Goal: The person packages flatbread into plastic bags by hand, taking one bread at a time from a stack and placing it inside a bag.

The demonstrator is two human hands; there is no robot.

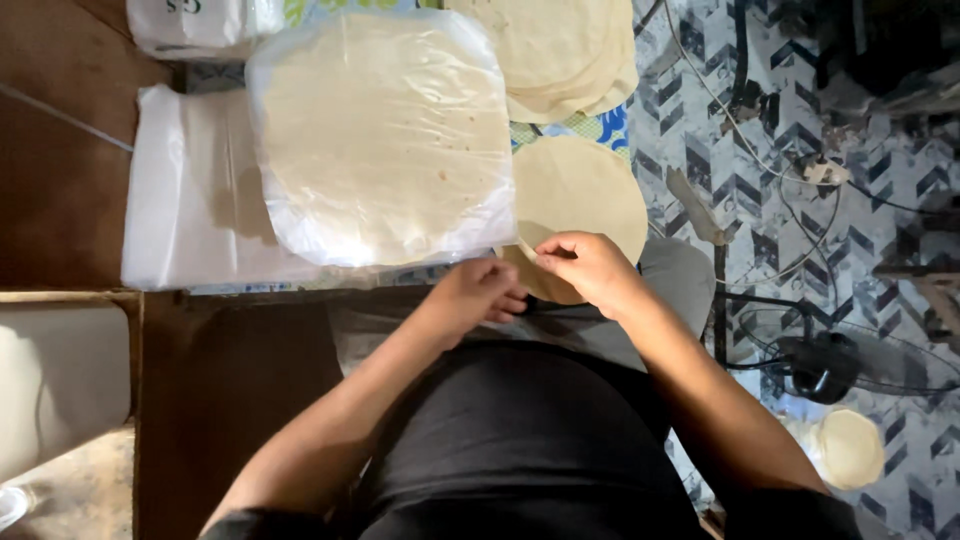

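Both hands pinch one flatbread's (580, 195) near edge, right hand (590, 268) and left hand (480, 295); seemingly thin, limp, tearable, best held at the rim.

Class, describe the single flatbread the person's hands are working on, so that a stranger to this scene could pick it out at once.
Start at the big bagged stack of flatbreads on the low surface. Just to its right, at the person's knee, lies one bare round flatbread, with the left hand and right hand at its near edge. Unlike the loose pile beyond, it lies alone, unwrapped.
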